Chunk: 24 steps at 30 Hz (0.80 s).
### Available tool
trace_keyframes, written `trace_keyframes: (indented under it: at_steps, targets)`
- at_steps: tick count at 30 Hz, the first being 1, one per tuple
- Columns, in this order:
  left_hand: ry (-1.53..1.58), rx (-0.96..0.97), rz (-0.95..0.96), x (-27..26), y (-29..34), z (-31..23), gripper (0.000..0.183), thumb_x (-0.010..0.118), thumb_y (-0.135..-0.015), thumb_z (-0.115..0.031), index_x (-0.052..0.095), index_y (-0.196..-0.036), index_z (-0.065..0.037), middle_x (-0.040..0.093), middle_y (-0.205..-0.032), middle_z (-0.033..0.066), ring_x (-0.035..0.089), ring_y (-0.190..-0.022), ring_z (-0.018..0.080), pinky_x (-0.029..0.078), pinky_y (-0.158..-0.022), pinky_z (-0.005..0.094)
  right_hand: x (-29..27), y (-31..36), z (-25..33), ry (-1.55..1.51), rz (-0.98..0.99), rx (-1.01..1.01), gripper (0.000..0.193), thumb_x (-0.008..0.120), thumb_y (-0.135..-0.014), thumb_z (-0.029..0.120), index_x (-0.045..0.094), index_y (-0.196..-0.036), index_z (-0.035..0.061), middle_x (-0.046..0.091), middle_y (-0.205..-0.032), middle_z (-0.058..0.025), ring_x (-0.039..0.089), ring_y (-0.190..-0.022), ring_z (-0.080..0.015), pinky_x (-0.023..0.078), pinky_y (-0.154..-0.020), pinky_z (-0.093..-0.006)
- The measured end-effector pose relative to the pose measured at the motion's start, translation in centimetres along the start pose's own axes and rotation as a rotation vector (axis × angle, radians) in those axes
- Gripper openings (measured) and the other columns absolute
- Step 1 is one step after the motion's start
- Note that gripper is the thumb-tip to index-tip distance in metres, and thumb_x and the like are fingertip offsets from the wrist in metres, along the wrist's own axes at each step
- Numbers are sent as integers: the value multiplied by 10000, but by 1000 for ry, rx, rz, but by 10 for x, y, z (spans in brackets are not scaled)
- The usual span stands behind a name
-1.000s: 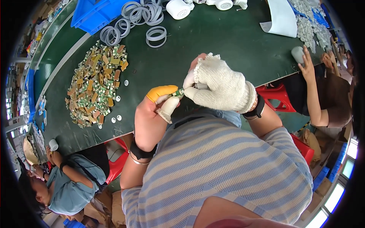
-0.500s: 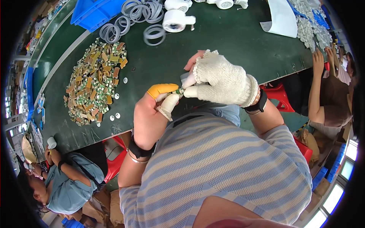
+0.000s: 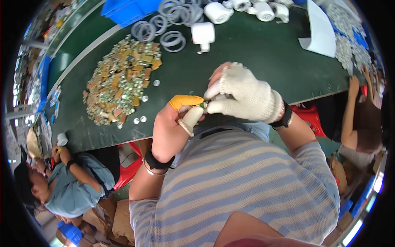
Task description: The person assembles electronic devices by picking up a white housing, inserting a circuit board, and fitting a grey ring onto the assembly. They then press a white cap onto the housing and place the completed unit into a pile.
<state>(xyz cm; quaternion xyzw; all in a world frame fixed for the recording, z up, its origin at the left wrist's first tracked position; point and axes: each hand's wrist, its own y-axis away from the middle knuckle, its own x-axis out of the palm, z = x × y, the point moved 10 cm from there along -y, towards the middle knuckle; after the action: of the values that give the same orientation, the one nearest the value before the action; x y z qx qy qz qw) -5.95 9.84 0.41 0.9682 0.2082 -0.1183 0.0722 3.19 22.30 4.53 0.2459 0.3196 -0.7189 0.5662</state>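
My left hand (image 3: pixel 170 131), with a yellow cot on one finger and a pale cot on the thumb, pinches a small green circuit board (image 3: pixel 202 105). My right hand (image 3: pixel 247 92) wears a white knitted glove with bare fingertips. Its fingers are curled closed, and the thumb meets the board's right end; whatever lies inside them is hidden. Beyond my left hand spreads a heap of small green and tan circuit boards (image 3: pixel 119 78). A few small round white discs (image 3: pixel 145 99) lie along the heap's right side.
Grey rings (image 3: pixel 173 41) and white plastic housings (image 3: pixel 203 33) lie at the back of the green table (image 3: pixel 263 45), beside a blue bin (image 3: pixel 127 10). A white sheet (image 3: pixel 321 31) and clear parts (image 3: pixel 349 47) are far right. People sit on both sides.
The view has shifted, so the table's things appear further right. The nearest white housing has turned, its stub now pointing toward me. My hands stay together at the circuit board.
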Motion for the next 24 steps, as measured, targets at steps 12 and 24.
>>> trace_keyframes:
  at_steps: [12, 24]
  targets:
    - [62, 42, -899, -394, 82, 35, 373, 636, -1020, -116, 580, -1358, 34, 699, -1149, 118, 719, -1006, 229, 598, -847, 303, -55, -12, -39, 24, -230, 169, 296, 667, -962, 315, 702, -1159, 97, 657, -961, -114, 639, -892, -270, 504, -826, -383]
    - [19, -32, -338, -119, 22, -2, 580, 631, -1029, -187, 422, -1558, -72, 644, -1314, 154, 648, -1118, 194, 545, -927, 346, -48, -63, -79, -82, -127, 527, 470, 714, -912, 335, 576, -1235, 21, 717, -833, -95, 716, -725, -223, 591, -722, -359]
